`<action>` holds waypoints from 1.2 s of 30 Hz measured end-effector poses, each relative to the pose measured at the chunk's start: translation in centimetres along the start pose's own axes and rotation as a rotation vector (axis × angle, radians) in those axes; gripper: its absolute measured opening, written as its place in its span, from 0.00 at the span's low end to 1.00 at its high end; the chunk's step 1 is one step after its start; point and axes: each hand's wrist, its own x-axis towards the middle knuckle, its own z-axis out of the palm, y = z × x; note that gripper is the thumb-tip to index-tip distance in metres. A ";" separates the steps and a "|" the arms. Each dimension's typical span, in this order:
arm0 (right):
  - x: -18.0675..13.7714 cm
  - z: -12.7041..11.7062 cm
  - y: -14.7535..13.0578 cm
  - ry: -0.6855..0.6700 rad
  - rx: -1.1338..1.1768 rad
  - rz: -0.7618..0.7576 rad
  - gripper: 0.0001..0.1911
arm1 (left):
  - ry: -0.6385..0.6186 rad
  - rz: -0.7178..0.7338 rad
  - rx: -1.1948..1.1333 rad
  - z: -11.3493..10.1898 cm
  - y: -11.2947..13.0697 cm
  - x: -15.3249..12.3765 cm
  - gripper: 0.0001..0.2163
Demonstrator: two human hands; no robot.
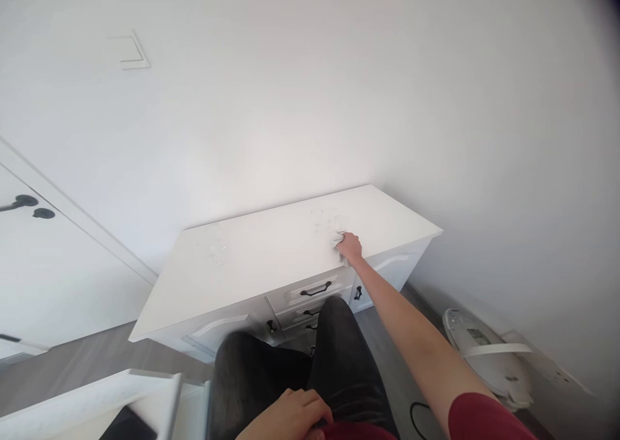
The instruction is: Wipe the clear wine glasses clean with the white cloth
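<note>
My right hand (351, 246) is closed on a crumpled whitish cloth or wipe (337, 240), pressed against the white top of a low cabinet (271, 252) near its front edge. Faint wet-looking marks show on the top just behind the cloth, and a few more lie toward the left end. Low in the picture, my left hand (293, 415) rests at my lap by the hem of a red shirt. Its fingers are curled together, and whatever may be inside them is hidden.
Dark handles (316, 289) stand out from the cabinet's drawers, close to my knees. A white appliance (487, 356) stands by the right wall, with a black cable (417, 414) nearby. At left are a white door with a dark handle (25, 201) and a white furniture piece (145, 388).
</note>
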 end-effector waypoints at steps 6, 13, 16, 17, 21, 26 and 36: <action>0.6 0.4 -0.2 -0.004 -0.025 -0.031 0.18 | -0.012 -0.010 0.007 0.9 -0.4 0.6 0.09; -0.7 0.2 -0.6 0.036 -0.049 -0.021 0.22 | 0.013 -0.017 -0.050 -1.1 0.5 0.0 0.14; -2.7 0.7 -1.0 0.087 -0.135 0.034 0.27 | 0.041 -0.043 -0.130 -2.5 1.3 -0.7 0.13; -3.4 0.9 -1.2 0.092 -0.176 0.037 0.26 | 0.047 -0.067 -0.161 -2.9 1.5 -1.0 0.12; -5.3 1.7 -2.0 0.055 -0.313 -0.039 0.14 | 0.136 -0.196 -0.274 -3.5 2.0 -2.1 0.10; -5.8 1.4 -2.4 -0.035 -0.366 -0.243 0.11 | 0.319 -0.264 -0.317 -4.0 0.8 -2.6 0.07; -7.0 1.8 -3.1 0.052 -0.449 -0.245 0.23 | 1.312 -0.697 -0.053 -10.8 -14.9 -3.2 0.11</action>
